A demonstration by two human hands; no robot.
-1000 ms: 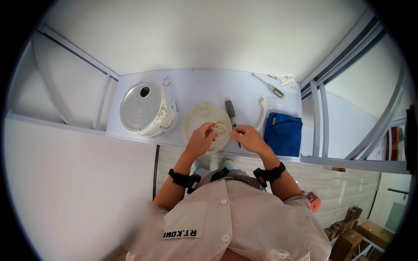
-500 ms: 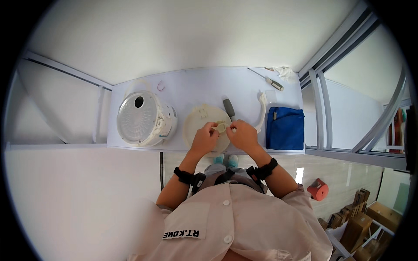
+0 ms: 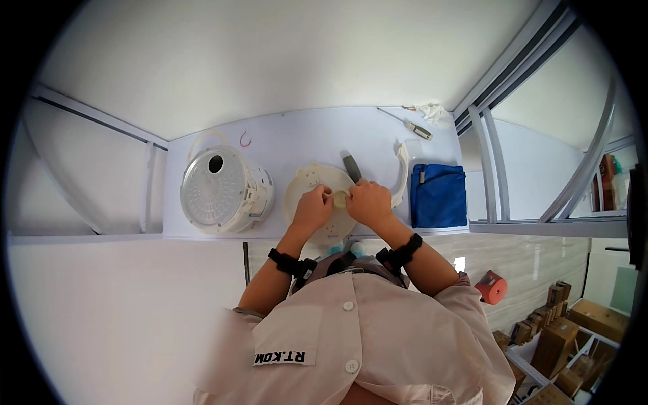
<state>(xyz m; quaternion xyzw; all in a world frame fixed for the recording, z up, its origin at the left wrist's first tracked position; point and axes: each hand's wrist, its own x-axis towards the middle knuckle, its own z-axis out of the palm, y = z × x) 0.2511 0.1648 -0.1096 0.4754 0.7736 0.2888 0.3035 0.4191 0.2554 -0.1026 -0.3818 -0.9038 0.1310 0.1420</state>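
Working at the middle of the front edge of the white, flat-topped bench [image 3: 317,135], in the head view, the person bent both hands over a small, pale, ring-shaped part [image 3: 341,198], which sat between them above a broad, round, cream disc [image 3: 295,192]. The left hand [image 3: 313,206] had its fingers curled in at the ring's left side, and the right hand [image 3: 370,202] had its own bunched at the right side; whether either one pinched it firmly I could not tell. A grey-handled tool [image 3: 351,167] lay just beyond the right hand.

The work looked partway through: the disc lay apart from the round, white, drum-shaped appliance [image 3: 219,189] near the bench's left edge, and a curved white strip [image 3: 401,174] lay loose beside a blue fabric pouch [image 3: 439,196] toward the right edge. The ring was not yet left alone; how much remained did not show.

Dark block lettering [image 3: 280,358] stood upside down on the beige shirt's pocket; marks on the appliance were too small to read
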